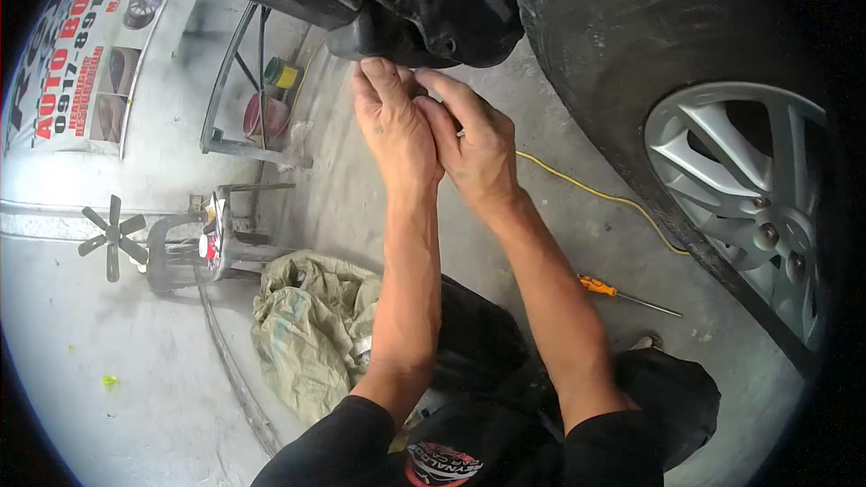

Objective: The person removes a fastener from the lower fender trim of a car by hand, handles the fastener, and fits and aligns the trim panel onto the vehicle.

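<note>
Both my hands are raised to the lower edge of a black car bumper (pixel 397 13) beside the front wheel. My left hand (pixel 390 126) presses its fingertips against the bumper's underside lip. My right hand (pixel 474 149) sits right beside it, touching it, fingers curled toward the same spot. Whatever small part they work on is hidden behind the fingers. The tyre and silver alloy wheel (pixel 753 198) stand to the right.
An orange-handled screwdriver (pixel 622 293) lies on the concrete floor near my right forearm. A yellow cord (pixel 595 194) runs under the wheel. A crumpled sack (pixel 311 320) lies left of my knees. A metal stand (pixel 225 234) and a fan blade (pixel 113 234) are farther left.
</note>
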`<action>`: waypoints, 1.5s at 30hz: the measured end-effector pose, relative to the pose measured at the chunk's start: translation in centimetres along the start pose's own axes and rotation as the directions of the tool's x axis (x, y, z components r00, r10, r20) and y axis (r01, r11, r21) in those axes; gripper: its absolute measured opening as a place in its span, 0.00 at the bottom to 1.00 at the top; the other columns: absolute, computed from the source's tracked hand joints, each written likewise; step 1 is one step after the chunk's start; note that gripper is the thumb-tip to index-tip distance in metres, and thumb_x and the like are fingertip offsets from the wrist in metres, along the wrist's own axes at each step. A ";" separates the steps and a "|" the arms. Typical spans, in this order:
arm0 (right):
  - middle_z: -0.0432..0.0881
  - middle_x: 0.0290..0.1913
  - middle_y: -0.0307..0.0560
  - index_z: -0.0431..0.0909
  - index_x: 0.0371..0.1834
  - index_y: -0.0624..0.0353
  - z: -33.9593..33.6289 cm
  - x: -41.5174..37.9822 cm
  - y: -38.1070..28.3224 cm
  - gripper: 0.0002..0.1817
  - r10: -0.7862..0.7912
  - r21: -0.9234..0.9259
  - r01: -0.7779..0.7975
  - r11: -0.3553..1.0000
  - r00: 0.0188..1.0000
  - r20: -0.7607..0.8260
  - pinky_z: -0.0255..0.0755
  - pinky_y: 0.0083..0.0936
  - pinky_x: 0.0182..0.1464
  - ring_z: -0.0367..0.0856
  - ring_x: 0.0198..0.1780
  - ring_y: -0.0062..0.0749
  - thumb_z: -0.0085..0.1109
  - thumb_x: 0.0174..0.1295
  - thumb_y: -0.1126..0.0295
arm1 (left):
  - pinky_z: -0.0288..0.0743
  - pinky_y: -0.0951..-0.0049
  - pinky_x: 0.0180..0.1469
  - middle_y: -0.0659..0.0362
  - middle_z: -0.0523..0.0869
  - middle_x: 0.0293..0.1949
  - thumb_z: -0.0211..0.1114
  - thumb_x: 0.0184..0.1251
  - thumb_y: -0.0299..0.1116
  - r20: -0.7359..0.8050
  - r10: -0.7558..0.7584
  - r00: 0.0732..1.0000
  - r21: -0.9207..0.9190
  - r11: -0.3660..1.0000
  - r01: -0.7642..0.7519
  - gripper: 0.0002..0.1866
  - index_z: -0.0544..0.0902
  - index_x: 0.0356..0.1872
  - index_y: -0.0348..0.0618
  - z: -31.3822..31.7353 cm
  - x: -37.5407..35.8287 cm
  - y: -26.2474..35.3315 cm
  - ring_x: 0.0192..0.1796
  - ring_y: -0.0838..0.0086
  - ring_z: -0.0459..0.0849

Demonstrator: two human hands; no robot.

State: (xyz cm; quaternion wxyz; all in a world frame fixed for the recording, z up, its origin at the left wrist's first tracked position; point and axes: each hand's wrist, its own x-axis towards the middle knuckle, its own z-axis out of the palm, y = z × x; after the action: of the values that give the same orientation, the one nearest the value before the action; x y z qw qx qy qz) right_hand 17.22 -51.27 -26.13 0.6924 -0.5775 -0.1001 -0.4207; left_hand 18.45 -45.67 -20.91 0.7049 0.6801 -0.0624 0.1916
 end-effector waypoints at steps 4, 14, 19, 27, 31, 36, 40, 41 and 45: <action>0.86 0.37 0.55 0.80 0.50 0.62 -1.4 1.3 -0.6 0.12 0.040 -0.166 0.006 0.986 0.962 0.270 0.80 0.45 0.37 0.87 0.37 0.53 0.57 0.66 0.71 | 0.66 0.81 0.35 0.67 0.74 0.34 0.51 0.82 0.51 0.007 -0.097 0.995 -0.050 0.994 0.097 0.20 0.73 0.53 0.43 0.1 0.1 0.2 0.34 0.85 0.69; 0.85 0.32 0.59 0.79 0.41 0.64 -1.8 4.0 -2.0 0.08 0.158 -0.426 0.110 0.898 0.822 0.547 0.79 0.48 0.38 0.86 0.35 0.57 0.53 0.65 0.72 | 0.73 0.74 0.50 0.61 0.78 0.49 0.49 0.82 0.51 0.032 -0.146 0.989 0.092 0.985 0.143 0.31 0.59 0.75 0.42 -0.5 0.3 0.1 0.46 0.78 0.75; 0.85 0.48 0.55 0.78 0.47 0.60 -1.2 2.2 -1.0 0.09 0.027 -0.363 0.152 0.919 0.896 0.444 0.80 0.43 0.38 0.87 0.38 0.53 0.55 0.65 0.74 | 0.72 0.77 0.45 0.63 0.76 0.42 0.46 0.82 0.54 0.110 -0.119 0.987 0.011 0.993 0.119 0.32 0.58 0.75 0.43 -0.6 0.4 -0.5 0.41 0.81 0.72; 0.86 0.43 0.52 0.78 0.45 0.64 -0.8 0.9 -3.1 0.07 -0.086 -0.204 0.080 0.976 0.996 -0.018 0.80 0.34 0.42 0.86 0.42 0.44 0.62 0.66 0.79 | 0.64 0.77 0.34 0.68 0.67 0.32 0.43 0.83 0.55 0.063 -0.157 0.986 0.127 0.981 0.148 0.25 0.69 0.61 0.45 -0.1 0.1 -0.3 0.32 0.82 0.64; 0.83 0.41 0.49 0.81 0.47 0.64 -0.8 2.2 -6.5 0.12 -0.232 -0.168 0.233 0.958 0.972 0.031 0.78 0.31 0.41 0.84 0.41 0.39 0.65 0.59 0.84 | 0.66 0.76 0.37 0.67 0.69 0.35 0.44 0.83 0.55 0.120 -0.075 0.990 0.057 0.996 0.068 0.24 0.70 0.61 0.44 -0.1 -0.1 -0.7 0.35 0.80 0.67; 0.80 0.41 0.49 0.82 0.48 0.68 1.7 3.4 -7.9 0.13 -0.102 -0.073 0.105 0.992 0.994 0.041 0.78 0.29 0.41 0.82 0.42 0.39 0.67 0.59 0.82 | 0.68 0.75 0.41 0.64 0.71 0.39 0.46 0.82 0.54 0.143 -0.028 0.989 0.023 0.999 0.026 0.25 0.69 0.63 0.44 -0.1 -0.3 -1.2 0.38 0.78 0.69; 0.82 0.39 0.51 0.83 0.49 0.68 2.2 4.2 -7.9 0.12 -0.097 -0.110 0.098 0.989 0.995 0.019 0.78 0.30 0.40 0.82 0.40 0.38 0.64 0.62 0.82 | 0.69 0.74 0.44 0.63 0.72 0.42 0.47 0.82 0.54 0.160 -0.010 0.987 0.016 1.000 0.008 0.26 0.68 0.64 0.43 -0.3 -0.1 -0.9 0.41 0.76 0.71; 0.83 0.38 0.51 0.83 0.50 0.68 2.3 4.3 -7.5 0.13 -0.153 -0.155 0.154 0.976 0.988 0.018 0.78 0.30 0.39 0.83 0.39 0.38 0.65 0.62 0.81 | 0.69 0.73 0.45 0.62 0.73 0.43 0.47 0.82 0.54 0.161 -0.009 0.987 0.013 1.000 0.007 0.26 0.68 0.65 0.43 -0.3 -0.1 -0.9 0.42 0.76 0.71; 0.84 0.35 0.51 0.84 0.51 0.66 3.0 4.4 -6.2 0.13 -0.303 -0.255 0.279 0.926 0.951 -0.060 0.78 0.31 0.35 0.84 0.34 0.37 0.65 0.62 0.81 | 0.71 0.72 0.48 0.60 0.75 0.47 0.48 0.82 0.53 0.171 0.008 0.985 -0.011 1.000 -0.006 0.27 0.68 0.66 0.42 -0.2 0.2 -1.0 0.45 0.74 0.73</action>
State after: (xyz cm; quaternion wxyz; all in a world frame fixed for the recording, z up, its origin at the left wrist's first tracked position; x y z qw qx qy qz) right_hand 16.67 -50.53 -18.04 0.5503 -0.6156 -0.0981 -0.5556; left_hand 18.91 -45.40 -21.78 0.6999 0.6900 -0.1261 0.1346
